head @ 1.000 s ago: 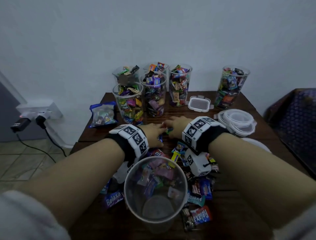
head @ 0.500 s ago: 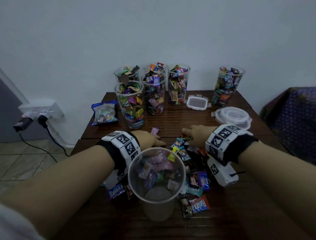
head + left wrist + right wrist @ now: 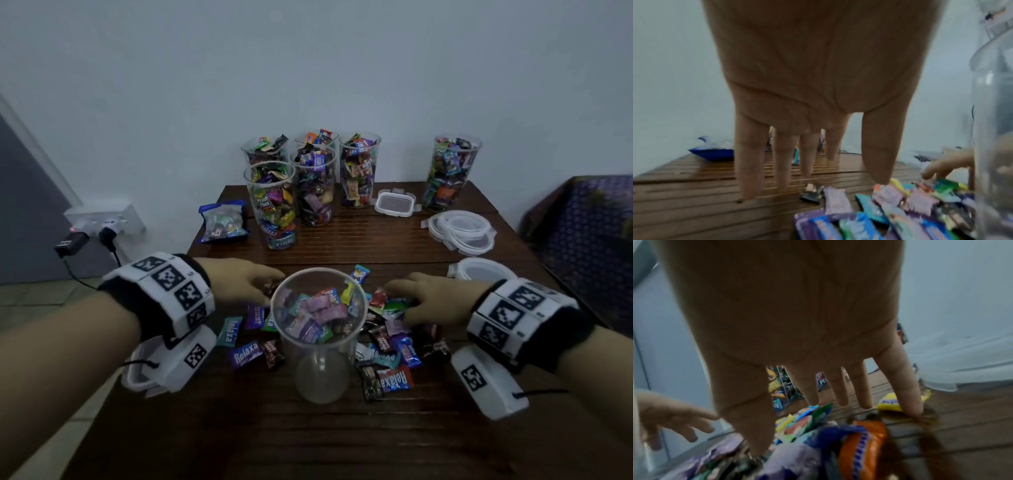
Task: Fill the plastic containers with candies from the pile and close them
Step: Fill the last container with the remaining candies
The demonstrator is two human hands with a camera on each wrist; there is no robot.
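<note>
Now both hands have drawn back toward the cup (image 3: pixel 318 329) at lower centre, raking the candies (image 3: pixel 387 342) in. The left hand (image 3: pixel 239 279) and right hand (image 3: pixel 428 301) lie splayed, apparently gripping nothing; the cup stays empty, so scooping comes next.

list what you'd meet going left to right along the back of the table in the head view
blue candy bag → cluster of filled containers → small rectangular lid → lone filled container; the stacked round lids lie in front of that one.
</note>
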